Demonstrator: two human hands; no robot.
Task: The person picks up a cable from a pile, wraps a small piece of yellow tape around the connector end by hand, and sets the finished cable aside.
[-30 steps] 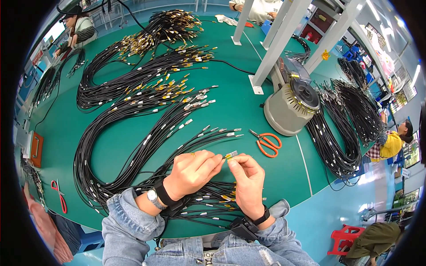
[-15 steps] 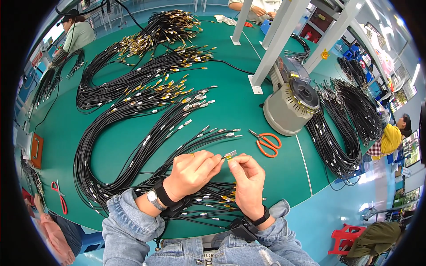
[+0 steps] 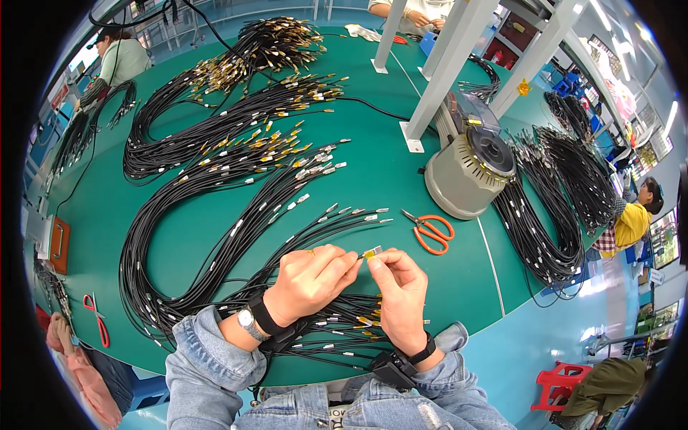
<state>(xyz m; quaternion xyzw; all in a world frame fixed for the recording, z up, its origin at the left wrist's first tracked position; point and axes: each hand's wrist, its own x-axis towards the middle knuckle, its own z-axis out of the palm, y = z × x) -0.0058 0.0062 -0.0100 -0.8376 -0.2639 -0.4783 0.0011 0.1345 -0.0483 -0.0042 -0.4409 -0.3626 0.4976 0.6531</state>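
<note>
Both my hands meet over the front middle of the green table. My left hand (image 3: 309, 281) is closed, its fingertips pinching a thin black cable just behind its end. That end carries a small silver connector (image 3: 373, 251) with a yellow piece on it. My right hand (image 3: 400, 290) pinches the same connector from the other side between thumb and forefinger, which partly cover it. Under my wrists lies a bundle of black cables (image 3: 337, 315) with white and yellow tags. Another cable bundle (image 3: 154, 236) curves around to the left, its silver ends pointing up and right.
Orange-handled cutters (image 3: 432, 235) lie right of my hands, below a grey round machine (image 3: 469, 168). Red scissors (image 3: 99, 322) are at the left edge. White metal posts (image 3: 441, 79) rise from the green table (image 3: 373, 172). More cable bundles (image 3: 541, 222) hang over the right side; several people sit around.
The connector has tipped slightly, and more of its yellow piece shows between my fingertips. Both hands stay almost in place.
</note>
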